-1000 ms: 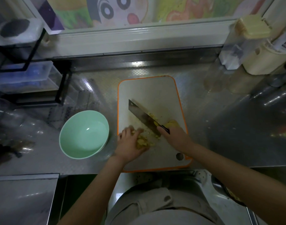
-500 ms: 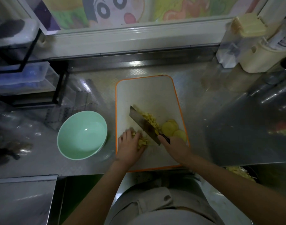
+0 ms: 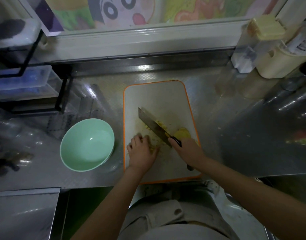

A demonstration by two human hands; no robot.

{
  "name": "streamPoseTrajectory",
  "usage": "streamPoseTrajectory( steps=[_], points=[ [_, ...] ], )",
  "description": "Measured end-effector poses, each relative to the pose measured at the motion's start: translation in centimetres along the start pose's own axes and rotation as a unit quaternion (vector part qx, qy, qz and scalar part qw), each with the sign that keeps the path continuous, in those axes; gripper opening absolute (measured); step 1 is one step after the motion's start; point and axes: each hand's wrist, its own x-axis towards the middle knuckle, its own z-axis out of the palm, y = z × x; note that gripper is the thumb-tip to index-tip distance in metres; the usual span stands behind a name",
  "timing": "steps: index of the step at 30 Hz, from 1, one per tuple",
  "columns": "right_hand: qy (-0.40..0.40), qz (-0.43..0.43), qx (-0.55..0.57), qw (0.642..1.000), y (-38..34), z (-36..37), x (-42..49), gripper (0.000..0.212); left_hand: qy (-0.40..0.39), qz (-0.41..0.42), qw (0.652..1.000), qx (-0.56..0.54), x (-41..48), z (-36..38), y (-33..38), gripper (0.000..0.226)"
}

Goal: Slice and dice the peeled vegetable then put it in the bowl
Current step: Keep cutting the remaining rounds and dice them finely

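Your steel bench (image 3: 218, 135) carries a white, orange-edged cutting board (image 3: 157, 97) in front of you, a pale green bowl (image 3: 75, 153) just left of it, a black rack (image 3: 62, 94) far left, and what look like cream containers (image 3: 278, 66) far right.

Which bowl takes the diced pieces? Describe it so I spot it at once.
On the steel counter, find the white cutting board with the orange rim. Just left of it, near the left hand, stands the bowl. It is round, pale mint green and holds nothing, unlike the clear and cream containers at the back.
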Motion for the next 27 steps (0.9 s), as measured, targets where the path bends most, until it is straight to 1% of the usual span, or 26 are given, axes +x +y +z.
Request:
streamPoseTrajectory(
  steps=[3,8,13,16,18,22,24,27],
  points=[
    [-0.003,0.002,-0.001,1.000,0.0,-0.1,-0.2,0.051,-0.008,0.029,1.000,-0.006,-0.1,0.1,-0.2,0.048],
    [-0.001,0.001,0.003,1.000,0.0,-0.3,-0.3,0.051,-0.025,0.072,0.997,0.004,-0.3,0.1,-0.9,0.045],
    [0.009,-0.001,0.010,1.000,-0.1,-0.3,-0.5,0.050,-0.010,0.080,0.997,-0.013,0.4,-0.8,-0.9,0.044],
    [0.013,-0.003,0.021,1.000,-0.2,-0.3,-0.6,0.049,-0.036,0.121,0.992,0.025,0.9,-1.0,-0.9,0.046],
    [0.008,0.000,0.026,1.000,-0.3,-0.3,-0.6,0.050,-0.049,0.134,0.989,0.040,0.8,-1.1,-1.0,0.043],
    [0.008,0.008,0.028,1.000,-0.5,-0.5,-0.8,0.051,-0.036,0.157,0.987,0.021,0.4,-1.2,-1.7,0.037],
    [0.010,0.009,0.022,1.000,-0.5,-0.5,-1.0,0.051,-0.046,0.177,0.983,0.020,0.2,-1.5,-2.2,0.045],
    [0.012,0.026,0.013,1.000,-0.9,-0.5,-1.3,0.052,-0.078,0.207,0.975,0.039,-0.1,-1.6,-2.9,0.067]
  ],
)
